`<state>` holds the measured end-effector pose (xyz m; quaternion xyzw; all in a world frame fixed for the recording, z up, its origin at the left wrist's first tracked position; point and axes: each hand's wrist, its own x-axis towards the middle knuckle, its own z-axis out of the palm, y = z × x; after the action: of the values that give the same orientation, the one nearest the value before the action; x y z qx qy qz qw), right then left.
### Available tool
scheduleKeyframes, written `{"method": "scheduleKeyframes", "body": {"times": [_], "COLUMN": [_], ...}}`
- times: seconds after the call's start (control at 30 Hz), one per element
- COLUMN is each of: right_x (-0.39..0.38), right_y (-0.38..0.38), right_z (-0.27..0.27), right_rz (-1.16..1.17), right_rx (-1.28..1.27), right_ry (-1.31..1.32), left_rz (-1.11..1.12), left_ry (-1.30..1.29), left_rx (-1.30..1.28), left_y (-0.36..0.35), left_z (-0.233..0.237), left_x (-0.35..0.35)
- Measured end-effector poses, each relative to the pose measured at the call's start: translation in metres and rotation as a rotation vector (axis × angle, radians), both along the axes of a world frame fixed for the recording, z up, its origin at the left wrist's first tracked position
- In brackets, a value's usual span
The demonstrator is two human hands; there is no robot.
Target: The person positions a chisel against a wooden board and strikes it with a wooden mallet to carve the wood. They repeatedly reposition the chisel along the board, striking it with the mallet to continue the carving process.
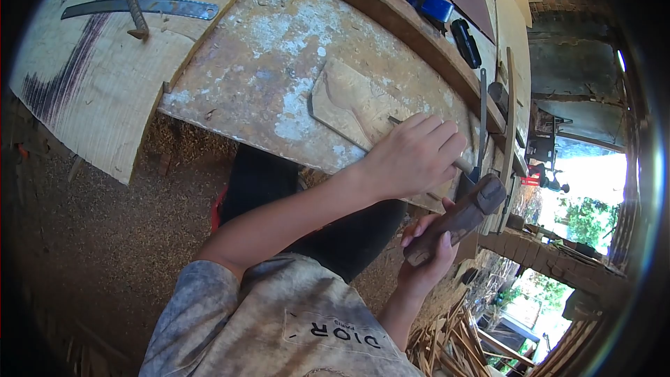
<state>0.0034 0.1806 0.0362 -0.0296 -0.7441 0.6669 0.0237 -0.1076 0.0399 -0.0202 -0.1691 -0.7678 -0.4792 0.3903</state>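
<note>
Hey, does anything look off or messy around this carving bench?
Mostly wear: the bench top has patchy, flaking white coating, and wood scraps lie heaped on the ground near the right hand holding the mallet. Nothing looks spilled or broken.

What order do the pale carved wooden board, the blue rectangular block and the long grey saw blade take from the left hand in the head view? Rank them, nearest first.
1. Pale carved wooden board: under the left hand and its chisel.
2. Blue rectangular block: on the far ledge, upper right.
3. Long grey saw blade: far upper left, on a pale plank.
</note>
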Motion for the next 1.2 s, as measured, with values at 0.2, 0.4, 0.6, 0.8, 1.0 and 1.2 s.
{"method": "scheduleKeyframes", "body": {"times": [0.2,0.4,0.6,0.8,1.0,1.2], "right_x": [0.001,-0.002,-0.023,-0.029,-0.012,-0.01], "right_y": [0.002,0.002,-0.006,0.008,0.005,0.011], "right_z": [-0.001,0.005,0.052,0.013,0.024,0.023], "right_rz": [0.001,-0.005,-0.061,0.256,0.119,0.075], "right_rx": [0.001,0.035,-0.007,0.787,0.461,0.372], "right_ry": [-0.007,-0.009,0.339,0.425,0.48,0.473], "left_rz": [-0.009,-0.042,-0.094,-0.046,-0.129,-0.081], "left_ry": [0.01,-0.018,-0.03,-0.092,-0.238,-0.234], "left_rx": [0.015,0.087,0.099,-0.039,0.034,0.034], "left_y": [0.001,0.001,-0.003,-0.003,0.002,0.001], "left_z": [0.0,0.001,0.005,0.006,0.005,0.01], "left_x": [-0.001,-0.001,-0.002,0.001,0.007,0.007]}}
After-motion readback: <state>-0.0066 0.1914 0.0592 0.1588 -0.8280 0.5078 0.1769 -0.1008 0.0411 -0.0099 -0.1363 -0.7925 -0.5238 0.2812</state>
